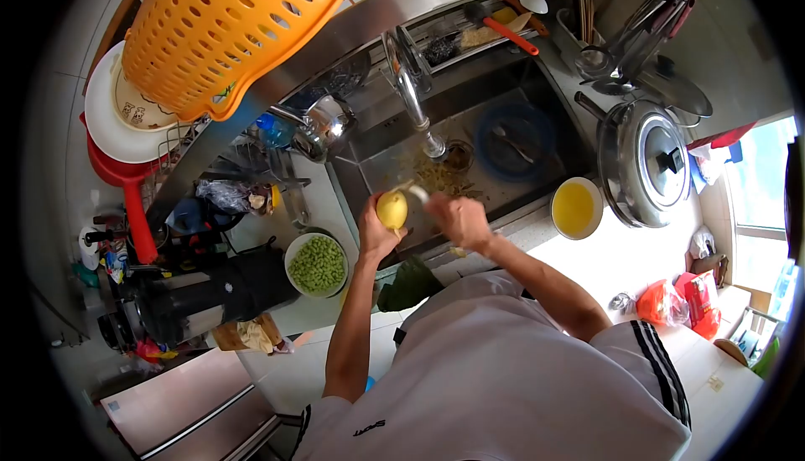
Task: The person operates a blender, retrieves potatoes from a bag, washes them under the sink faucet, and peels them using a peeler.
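Over the front edge of the sink (pixel 360 177), my left hand (pixel 376 230) holds a peeled yellow potato (pixel 392 209). Close on its right, my right hand (pixel 459 222) is closed around a pale peeler (pixel 418 194), whose head is near the potato's upper right side. A strip of peel hangs by the potato's top. Peelings (pixel 440 174) lie in the sink under the faucet (pixel 411 92). To the sink's right is a blue basin (pixel 495 159) with a fork-like utensil in it.
A bowl of chopped green pieces (pixel 317 265) stands left, a bowl of yellow liquid (pixel 575 208) right. Beyond that is a lidded steel pot (pixel 646 163). An orange colander (pixel 235 25) and a red pan (pixel 138 209) are at upper left; a metal pot (pixel 325 128) stands beside the sink.
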Available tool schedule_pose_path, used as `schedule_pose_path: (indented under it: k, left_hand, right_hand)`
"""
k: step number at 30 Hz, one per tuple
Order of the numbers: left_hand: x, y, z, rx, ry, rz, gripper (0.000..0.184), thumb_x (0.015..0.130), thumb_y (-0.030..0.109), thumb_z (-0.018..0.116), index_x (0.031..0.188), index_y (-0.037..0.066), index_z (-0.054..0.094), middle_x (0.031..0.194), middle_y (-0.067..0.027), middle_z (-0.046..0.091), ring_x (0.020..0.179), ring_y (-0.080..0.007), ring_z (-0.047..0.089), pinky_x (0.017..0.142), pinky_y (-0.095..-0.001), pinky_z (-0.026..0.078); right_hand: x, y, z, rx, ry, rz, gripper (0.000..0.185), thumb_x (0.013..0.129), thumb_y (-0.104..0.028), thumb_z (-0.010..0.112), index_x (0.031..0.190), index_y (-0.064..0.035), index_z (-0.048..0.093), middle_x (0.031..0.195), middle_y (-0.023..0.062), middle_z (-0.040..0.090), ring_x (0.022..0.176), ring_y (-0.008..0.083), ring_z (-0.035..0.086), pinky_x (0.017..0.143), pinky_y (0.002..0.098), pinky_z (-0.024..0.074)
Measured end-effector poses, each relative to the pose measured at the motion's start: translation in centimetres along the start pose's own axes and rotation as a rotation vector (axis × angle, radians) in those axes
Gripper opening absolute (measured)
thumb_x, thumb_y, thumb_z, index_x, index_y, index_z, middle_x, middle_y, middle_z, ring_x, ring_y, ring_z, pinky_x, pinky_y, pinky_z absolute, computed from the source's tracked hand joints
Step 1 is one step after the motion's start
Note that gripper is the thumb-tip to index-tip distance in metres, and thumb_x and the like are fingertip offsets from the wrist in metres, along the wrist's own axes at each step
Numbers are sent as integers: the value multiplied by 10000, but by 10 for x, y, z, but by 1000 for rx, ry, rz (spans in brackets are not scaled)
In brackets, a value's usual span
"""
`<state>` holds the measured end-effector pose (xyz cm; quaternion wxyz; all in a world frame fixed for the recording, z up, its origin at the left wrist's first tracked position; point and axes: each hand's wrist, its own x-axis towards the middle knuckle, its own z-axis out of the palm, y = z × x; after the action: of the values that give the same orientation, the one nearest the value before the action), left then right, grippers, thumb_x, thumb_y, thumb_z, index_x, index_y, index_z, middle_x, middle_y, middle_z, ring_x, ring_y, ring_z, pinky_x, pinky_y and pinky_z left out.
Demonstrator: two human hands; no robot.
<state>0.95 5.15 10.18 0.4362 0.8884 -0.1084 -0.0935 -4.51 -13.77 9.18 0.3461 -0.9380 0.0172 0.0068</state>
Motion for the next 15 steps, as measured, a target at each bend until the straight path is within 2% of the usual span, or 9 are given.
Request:
schedule_pose_path:
  k: [1,3,5,6,9,11,12,15]
  left_hand:
    - [1,2,0,87,26,40,630,518,24,764,1095,24,512,1017,-134,594,949,-297,597,825,-372,485]
    - [-1,-4,1,102,18,34,646,513,38,769,1101,27,502,1042,-157,582,987,-341,567,854,-402,468]
    - [-5,-7,0,144,40,57,665,506,39,775,1111,25,499,1046,-163,578,996,-353,557,871,-408,457]
    - [-8,-6,-1,151,38,60,665,506,38,774,1111,24,499,1047,-165,577,1000,-356,553,875,-411,453]
    - [-10,-5,0,183,43,65,660,512,33,765,1116,29,500,1055,-160,580,1004,-348,559,870,-408,458]
    - [-4,-13,4,226,62,56,653,523,32,751,1126,38,502,1067,-142,590,994,-318,590,840,-392,483]
    - [-4,-10,4,141,82,105,649,525,35,747,1127,39,505,1055,-143,596,977,-310,599,833,-388,487]
    - [-10,-11,3,37,47,-76,652,502,44,765,1102,20,512,1055,-160,583,991,-350,569,861,-402,465]
  right_hand:
    - [-4,-12,0,17,-8,-72,225,908,-336,528,952,-123,584,626,180,600,596,357,619,516,454,480]
    - [-3,-13,0,-25,-21,-93,280,916,-396,481,925,-141,598,615,157,621,587,341,632,521,460,488]
    - [6,15,15,-164,51,-49,302,911,-402,484,867,-146,640,623,164,622,587,349,630,516,459,485]
    - [18,24,13,-132,-90,109,322,908,-389,487,790,-140,654,630,161,624,588,344,629,521,454,488]
    - [14,9,-1,-14,21,53,283,906,-363,486,824,-138,636,635,150,628,594,334,632,528,450,494]
    - [4,-9,4,-39,-68,-110,241,905,-348,478,889,-142,602,638,141,627,598,342,630,536,456,493]
    - [5,-6,7,-45,-77,-101,255,903,-358,480,882,-136,604,641,147,627,605,349,629,547,465,490]
    - [19,28,23,-162,-156,37,292,897,-396,485,888,-134,614,656,162,629,649,373,630,582,489,484]
